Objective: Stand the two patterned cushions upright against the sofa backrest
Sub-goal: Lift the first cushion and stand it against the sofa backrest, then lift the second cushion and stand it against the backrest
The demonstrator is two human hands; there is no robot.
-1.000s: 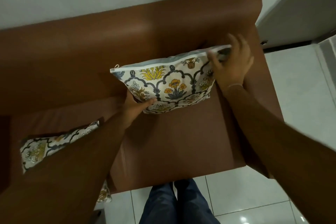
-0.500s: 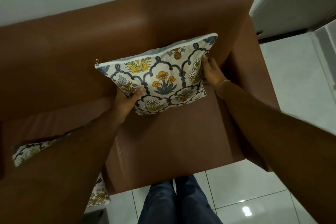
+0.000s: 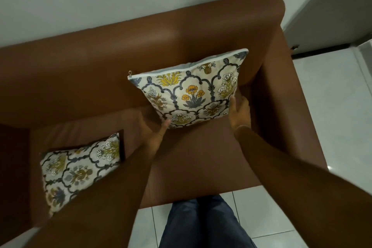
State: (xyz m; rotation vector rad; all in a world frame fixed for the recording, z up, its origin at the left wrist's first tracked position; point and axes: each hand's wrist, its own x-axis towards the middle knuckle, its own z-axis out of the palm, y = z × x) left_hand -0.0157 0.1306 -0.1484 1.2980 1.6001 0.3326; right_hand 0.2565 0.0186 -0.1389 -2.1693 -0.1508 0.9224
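One patterned cushion, cream with blue arches and yellow flowers, stands upright on the seat, leaning on the brown sofa backrest near the right armrest. My left hand is at its lower left corner, fingers apart, thumb touching the bottom edge. My right hand rests flat against its lower right edge without gripping it. The second patterned cushion lies flat on the seat at the left, partly covered by my left forearm.
The brown leather sofa seat stretches between the two cushions. The right armrest is just beside the upright cushion. A white wall is behind the sofa, and white floor tiles lie to the right. My legs in blue jeans are at the seat's front edge.
The cushion has settled upright against the backrest. My right hand slid from its top corner down to its lower right edge. My left hand loosened from the lower left corner.
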